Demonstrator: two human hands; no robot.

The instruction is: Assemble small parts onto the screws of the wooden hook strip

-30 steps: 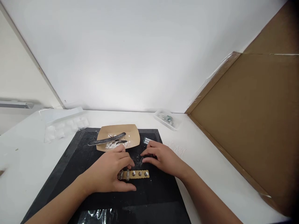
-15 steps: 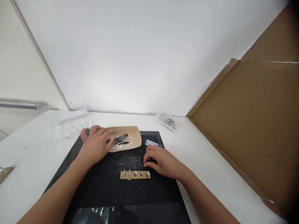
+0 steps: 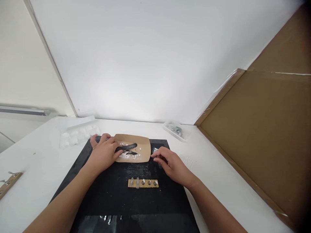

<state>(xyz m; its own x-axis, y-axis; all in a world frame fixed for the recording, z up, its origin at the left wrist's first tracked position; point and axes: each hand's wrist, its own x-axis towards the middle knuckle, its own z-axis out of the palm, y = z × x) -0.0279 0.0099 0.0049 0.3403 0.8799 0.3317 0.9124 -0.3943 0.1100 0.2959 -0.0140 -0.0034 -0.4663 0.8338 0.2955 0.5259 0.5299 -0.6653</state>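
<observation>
My left hand (image 3: 104,154) is at the left end of a brown paper tray (image 3: 145,149). Its thumb and index finger close around one end of a dark, round-tipped nail file (image 3: 130,147), which reaches over small white bits (image 3: 127,155) in the tray. My right hand (image 3: 170,163) is beside the tray's right edge, thumb and index finger pinched; anything between them is too small to make out. It partly covers a sheet of white dots (image 3: 155,149). Nearer me, a wooden strip (image 3: 146,183) carries several small round holders, with two clear nail tips (image 3: 137,183) at its left.
The black mat (image 3: 121,200) lies under the tray and strip. A clear compartment box (image 3: 79,135) stands at the back left, a clear tub (image 3: 175,130) at the back right. Another wooden strip (image 3: 11,183) is at far left. A brown cardboard panel (image 3: 257,129) borders the right.
My right hand has moved up to the tray's right edge, and more of the dot sheet is covered. My left thumb has slid slightly down along the file. The whole view has shifted a little.
</observation>
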